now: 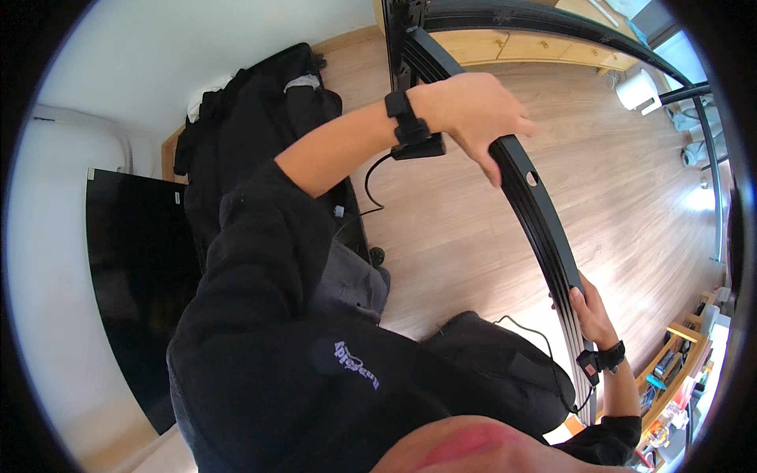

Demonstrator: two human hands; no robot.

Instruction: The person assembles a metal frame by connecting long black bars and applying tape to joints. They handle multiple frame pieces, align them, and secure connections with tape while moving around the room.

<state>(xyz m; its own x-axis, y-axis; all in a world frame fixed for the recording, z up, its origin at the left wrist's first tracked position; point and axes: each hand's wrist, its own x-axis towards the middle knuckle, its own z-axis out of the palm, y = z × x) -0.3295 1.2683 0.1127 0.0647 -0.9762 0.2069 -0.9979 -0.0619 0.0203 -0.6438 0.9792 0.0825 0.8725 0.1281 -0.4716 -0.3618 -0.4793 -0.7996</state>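
Observation:
A long black grooved metal rail (536,225) runs from the frame post at the top down past my right side. A flat black strip (557,236) with a round hole lies along its side. My left hand (481,114) lies over the upper part of the rail, fingers and thumb spread apart on either side of it; the fingertips are slightly blurred. Lower down, my right hand (591,314) is closed round the rail and strip, thumb on top and most fingers hidden. Both wrists carry black straps with small cabled boxes.
An upright black post (400,47) and a crossbar (520,16) stand at the top. On the left are a black suitcase (292,71) with dark cloth and a black panel (142,276) against the wall. A white bin (637,91) and a cluttered wooden shelf (684,333) are to the right.

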